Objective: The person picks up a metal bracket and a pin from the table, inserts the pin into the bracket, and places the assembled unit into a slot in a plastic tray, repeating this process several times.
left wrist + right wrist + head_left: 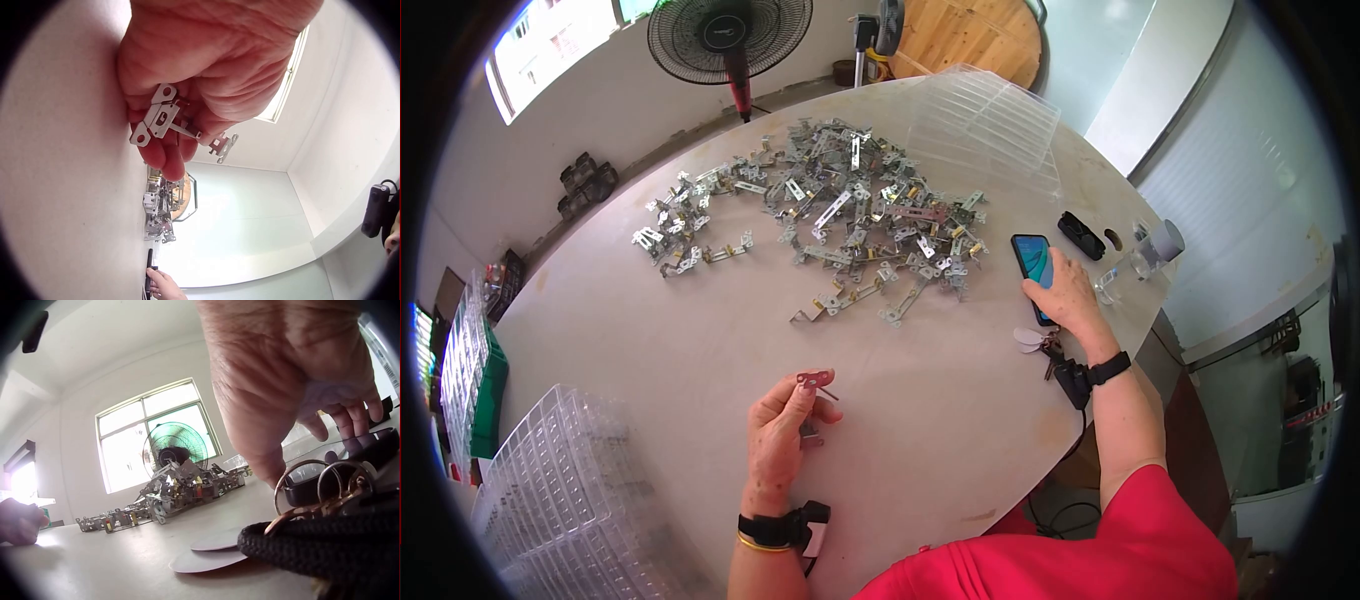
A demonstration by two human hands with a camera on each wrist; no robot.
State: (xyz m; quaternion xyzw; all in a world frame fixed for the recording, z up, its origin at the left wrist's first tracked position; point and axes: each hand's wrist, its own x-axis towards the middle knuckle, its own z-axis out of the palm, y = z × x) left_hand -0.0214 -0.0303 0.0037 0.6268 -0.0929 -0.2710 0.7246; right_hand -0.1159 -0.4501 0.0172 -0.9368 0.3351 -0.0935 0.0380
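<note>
My left hand (pixel 778 430) pinches a small metal bracket (pixel 161 119) between thumb and fingers, above the near part of the table. The bracket has flat plates with round holes at its ends and a narrow stem between them. At the right, my right hand (pixel 1068 290) reaches over a smartphone (pixel 1032 256) lying flat with its screen lit. The thumb is at the phone's left edge and the loosely extended fingers are over its screen. A large pile of similar metal brackets (pixel 855 190) lies at the middle back.
Keys (pixel 1052 352) with pale oval tags lie just below the phone. Beyond it are a black case (pixel 1081 236) and a clear bottle (pixel 1152 252). Clear plastic trays (pixel 985 115) lie at the back; more stacked trays (pixel 565 480) stand front left. A fan (pixel 728 35) stands behind the table.
</note>
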